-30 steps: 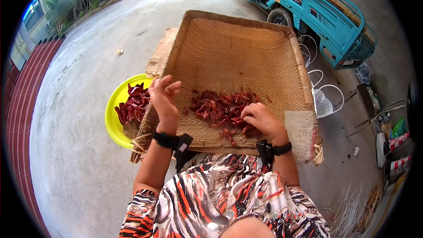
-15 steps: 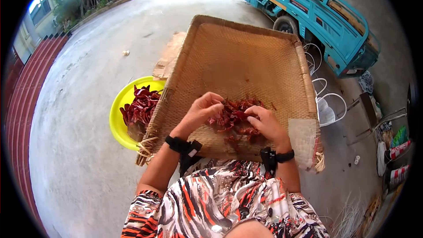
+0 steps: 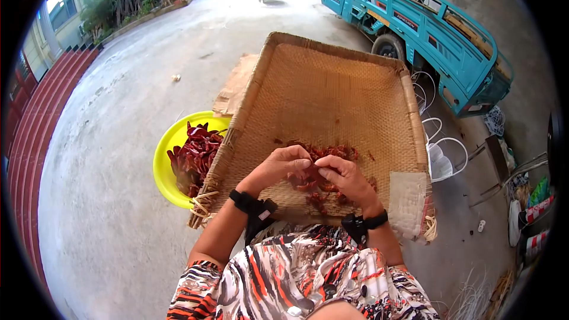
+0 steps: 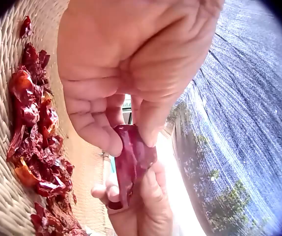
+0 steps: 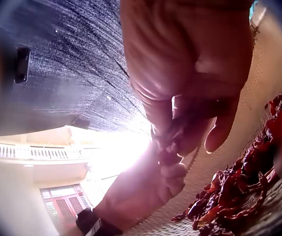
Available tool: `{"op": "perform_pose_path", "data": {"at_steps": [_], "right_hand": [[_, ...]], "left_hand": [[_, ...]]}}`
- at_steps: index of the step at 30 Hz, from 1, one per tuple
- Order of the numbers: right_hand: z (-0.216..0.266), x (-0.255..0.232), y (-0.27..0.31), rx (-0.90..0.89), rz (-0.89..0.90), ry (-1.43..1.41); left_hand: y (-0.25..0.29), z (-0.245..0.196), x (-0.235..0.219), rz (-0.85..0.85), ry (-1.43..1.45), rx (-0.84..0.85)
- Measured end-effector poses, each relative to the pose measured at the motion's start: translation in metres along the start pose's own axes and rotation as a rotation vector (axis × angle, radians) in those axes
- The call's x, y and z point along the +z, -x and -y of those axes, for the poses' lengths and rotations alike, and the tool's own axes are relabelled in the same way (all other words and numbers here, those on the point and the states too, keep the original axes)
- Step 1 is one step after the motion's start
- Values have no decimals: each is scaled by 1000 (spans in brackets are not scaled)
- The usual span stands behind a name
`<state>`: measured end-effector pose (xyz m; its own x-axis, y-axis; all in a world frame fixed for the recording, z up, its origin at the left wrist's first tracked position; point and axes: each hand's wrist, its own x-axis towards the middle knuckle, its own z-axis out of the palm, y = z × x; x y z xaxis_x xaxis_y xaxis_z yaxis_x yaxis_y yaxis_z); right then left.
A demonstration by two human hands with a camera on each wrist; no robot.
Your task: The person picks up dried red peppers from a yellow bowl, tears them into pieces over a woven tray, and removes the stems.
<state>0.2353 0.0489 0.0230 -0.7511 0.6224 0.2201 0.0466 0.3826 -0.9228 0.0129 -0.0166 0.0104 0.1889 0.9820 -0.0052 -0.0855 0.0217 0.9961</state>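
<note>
Between my two hands a dark red dried chili pepper (image 4: 133, 157) is held up over a shallow woven basket (image 3: 332, 95). My left hand (image 3: 277, 167) pinches one end between thumb and fingers. At the other end, the thumb and fingers of my right hand (image 3: 348, 182) grip it, fingertips close to those of the left. Below the hands, torn red chili pieces (image 4: 35, 118) lie heaped on the weave, partly hidden by the hands in the head view. Left of the basket, a yellow basin (image 3: 163, 163) holds whole dried chilies (image 3: 198, 154).
A cardboard piece (image 3: 237, 86) sticks out at the basket's left side. Past its right side stand a white bucket-like container (image 3: 440, 163) and a dark-framed chair (image 3: 495, 157). A blue cargo tricycle (image 3: 427, 35) is parked behind on the concrete floor (image 3: 112, 160). Red steps (image 3: 50, 136) run along the left.
My left hand has come from the basket's left edge, beside the basin, to the middle and met the right hand. Both now hold a chili together above the heap.
</note>
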Motion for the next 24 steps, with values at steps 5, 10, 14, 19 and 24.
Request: {"op": "perform_pose_path", "data": {"at_steps": [5, 10, 14, 19, 24], "right_hand": [[-8, -14, -4, 78, -272, -196], [-53, -49, 4, 192, -560, -2], [-71, -54, 10, 215, -540, 41], [-75, -55, 15, 228, -352, 471], [-66, -46, 22, 168, -235, 766]], "left_hand": [[-6, 14, -5, -260, 132, 127], [-7, 8, -20, -916, 390, 501], [8, -6, -47, -1031, 746, 610], [13, -16, -45, -1041, 848, 579], [3, 13, -45, -824, 516, 462]]}}
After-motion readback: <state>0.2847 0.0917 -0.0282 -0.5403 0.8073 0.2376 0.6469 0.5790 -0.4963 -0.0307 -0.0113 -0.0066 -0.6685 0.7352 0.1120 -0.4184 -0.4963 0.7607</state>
